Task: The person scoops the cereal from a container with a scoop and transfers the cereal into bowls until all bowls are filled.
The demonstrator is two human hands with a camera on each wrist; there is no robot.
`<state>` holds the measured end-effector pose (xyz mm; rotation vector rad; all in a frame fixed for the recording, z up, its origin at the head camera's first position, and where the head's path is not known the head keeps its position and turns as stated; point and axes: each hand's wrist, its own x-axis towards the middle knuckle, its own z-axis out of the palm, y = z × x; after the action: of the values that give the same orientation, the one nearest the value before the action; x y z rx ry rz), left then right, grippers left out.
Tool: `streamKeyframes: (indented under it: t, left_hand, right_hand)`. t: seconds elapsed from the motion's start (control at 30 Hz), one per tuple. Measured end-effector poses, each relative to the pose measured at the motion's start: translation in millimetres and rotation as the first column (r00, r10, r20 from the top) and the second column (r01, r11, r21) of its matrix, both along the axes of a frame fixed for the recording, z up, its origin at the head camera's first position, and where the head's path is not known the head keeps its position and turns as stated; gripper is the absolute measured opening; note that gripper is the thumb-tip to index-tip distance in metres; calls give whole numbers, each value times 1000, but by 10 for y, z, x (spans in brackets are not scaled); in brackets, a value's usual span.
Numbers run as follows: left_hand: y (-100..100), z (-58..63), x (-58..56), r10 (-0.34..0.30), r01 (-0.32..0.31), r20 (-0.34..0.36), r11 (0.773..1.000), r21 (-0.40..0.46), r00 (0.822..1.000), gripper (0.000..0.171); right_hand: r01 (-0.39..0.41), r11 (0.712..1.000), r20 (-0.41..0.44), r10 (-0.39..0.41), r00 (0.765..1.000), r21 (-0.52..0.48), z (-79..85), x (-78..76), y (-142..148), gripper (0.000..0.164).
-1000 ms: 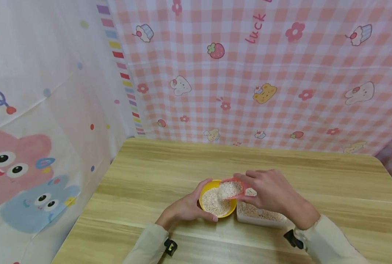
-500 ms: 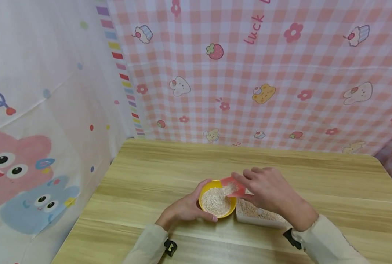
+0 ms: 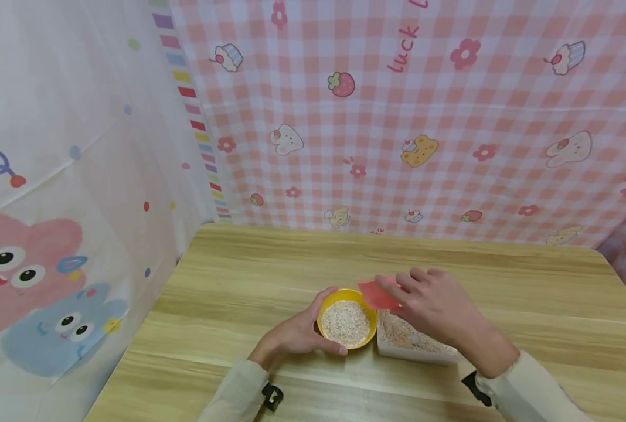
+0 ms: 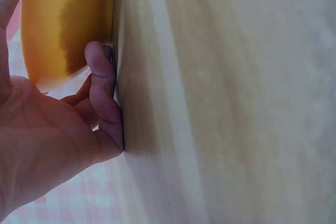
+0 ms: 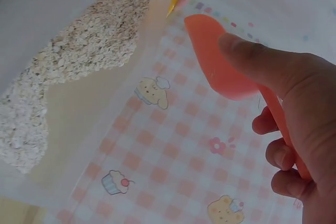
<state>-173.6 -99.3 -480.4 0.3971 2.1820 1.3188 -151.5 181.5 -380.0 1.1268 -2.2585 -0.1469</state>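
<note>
A yellow bowl point(image 3: 372, 321) holding oat flakes point(image 3: 346, 323) stands on the table. My left hand point(image 3: 298, 334) grips its left side, thumb at the near rim and fingers round the far side; the left wrist view shows the bowl's outer wall point(image 4: 65, 14) near the fingers. My right hand point(image 3: 439, 308) holds a pink-red plastic scoop point(image 3: 372, 295) by its handle, thumb pressed on the back of the scoop's head point(image 5: 223, 64). The scoop is tipped over above the bowl's right rim, its inside hidden.
A translucent rectangular container point(image 3: 415, 353) with more oat flakes point(image 5: 100, 35) sits just right of the bowl, partly under my right hand. The wooden table point(image 3: 271, 252) reaches back to a pink checked cloth point(image 3: 313, 117). A white printed cloth point(image 3: 107, 146) hangs on the left.
The scoop, full of oat flakes a second ago, has been tipped over and its flakes have slid into the bowl. It has turned back-up and lifted slightly. My left hand stays put.
</note>
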Motion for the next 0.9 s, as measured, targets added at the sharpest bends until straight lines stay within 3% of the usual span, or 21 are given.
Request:
streamKeyframes:
  t: [0.2, 0.43, 0.53, 0.67, 0.8, 0.9]
  left_hand:
    - [-2, 2, 0, -2, 2, -2, 1000, 8, 1000, 115]
    - [1, 4, -5, -2, 2, -5, 1000, -12, 1000, 116]
    - [5, 6, -5, -4, 4, -7, 1000, -10, 1000, 115]
    - [4, 7, 2, -6, 6, -8, 1000, -5, 1000, 115]
    - [9, 6, 3, -5, 5, -8, 1000, 2, 1000, 114]
    - [13, 11, 0, -5, 5, -12, 1000, 6, 1000, 114]
  right_hand:
    - [9, 997, 41, -6, 999, -75, -23, 25, 121, 63]
    - [78, 986, 95, -65, 993, -145, 0, 94, 335, 64]
    - [96, 981, 99, -80, 992, -170, -6, 128, 460, 52]
    - [128, 976, 117, -108, 987, -174, -23, 176, 602, 62]
    - [168, 974, 150, -145, 978, -151, -36, 229, 699, 54]
    - [200, 972, 176, -176, 968, -126, -39, 261, 736, 68]
